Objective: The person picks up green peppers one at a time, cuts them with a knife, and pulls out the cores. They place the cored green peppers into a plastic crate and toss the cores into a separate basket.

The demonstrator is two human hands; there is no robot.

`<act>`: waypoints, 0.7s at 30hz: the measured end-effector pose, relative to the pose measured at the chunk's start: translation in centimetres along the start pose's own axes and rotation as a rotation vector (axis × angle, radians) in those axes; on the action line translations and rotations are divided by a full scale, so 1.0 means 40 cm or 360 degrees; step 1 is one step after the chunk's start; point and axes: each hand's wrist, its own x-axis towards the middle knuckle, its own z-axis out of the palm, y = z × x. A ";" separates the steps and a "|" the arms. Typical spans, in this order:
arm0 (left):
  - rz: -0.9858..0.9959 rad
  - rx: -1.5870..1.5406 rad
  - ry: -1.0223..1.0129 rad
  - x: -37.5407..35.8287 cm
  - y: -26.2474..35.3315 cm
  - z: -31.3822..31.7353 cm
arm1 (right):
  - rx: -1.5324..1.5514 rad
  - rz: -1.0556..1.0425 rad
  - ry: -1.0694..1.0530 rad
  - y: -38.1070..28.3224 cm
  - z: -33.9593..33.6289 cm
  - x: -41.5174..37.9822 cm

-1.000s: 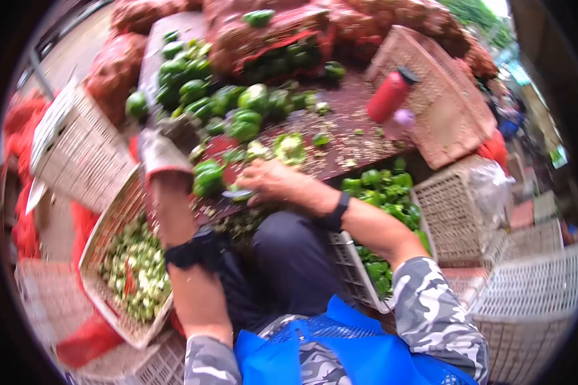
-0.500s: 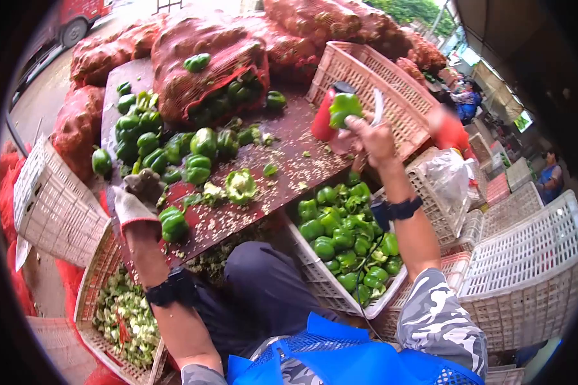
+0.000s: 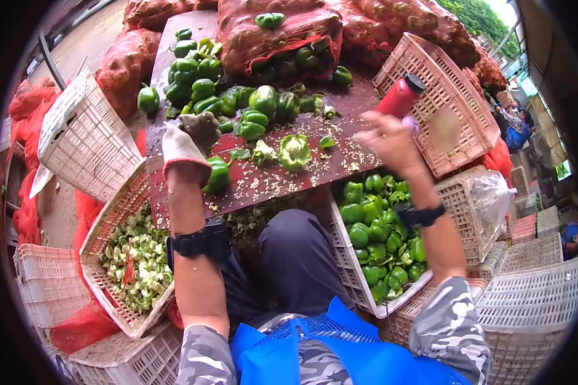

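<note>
My left hand (image 3: pixel 189 138), in a pale glove with dirty dark fingers, is at the table's left side beside green bell peppers (image 3: pixel 185 72). Its fingers look curled together; whatever they may hold is hidden. One bell pepper (image 3: pixel 218 174) lies just below that hand. Bare and smeared by motion, my right hand (image 3: pixel 392 142) is above the table's right edge, in front of a red bottle (image 3: pixel 401 95) with a black cap. Something purple (image 3: pixel 410 126) shows beside its fingers, too blurred to name. A cut-open pepper (image 3: pixel 295 152) lies among scattered seeds.
Below the right hand, a crate (image 3: pixel 341 256) holds many green peppers. Another crate (image 3: pixel 91 247) at left contains pale pepper cores. Red mesh sacks (image 3: pixel 279 38) line the table's back; a pink crate (image 3: pixel 453 106) leans at right. More crates (image 3: pixel 533 289) stand further right.
The green pepper and curved white blade-like thing seen at my right hand no longer show there. That hand has dropped lower beside the bottle. The view has turned, shifting the table right and up.
</note>
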 end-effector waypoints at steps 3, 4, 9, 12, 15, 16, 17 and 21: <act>-0.0059 0.0086 -0.0199 0.033 -0.005 -0.051 | -0.0386 -0.0716 0.0067 0.019 0.258 0.006; -0.0037 0.0098 -0.0171 0.031 0.000 -0.051 | -0.0408 -0.0576 -0.0084 -0.022 0.288 0.002; 0.0052 0.0038 -0.0081 0.013 -0.002 -0.021 | -0.0383 -0.0533 -0.0023 -0.084 0.385 0.043; 0.0147 0.0277 0.0055 -0.013 -0.012 0.013 | -0.0425 -0.0592 -0.0145 -0.068 0.377 0.084; 0.0145 0.0354 -0.0013 0.009 -0.036 -0.008 | -0.0543 -0.0423 -0.0391 -0.063 0.387 0.126; 0.0156 0.0431 -0.0036 0.028 -0.040 -0.021 | -0.0469 -0.0501 -0.0264 -0.026 0.415 0.137; 0.0173 0.0532 -0.0071 0.063 -0.051 -0.039 | -0.0364 -0.0458 -0.0278 -0.019 0.416 0.138; 0.0104 0.0725 0.0049 0.021 -0.079 0.016 | 0.0175 -0.0355 -0.0193 -0.013 0.406 0.112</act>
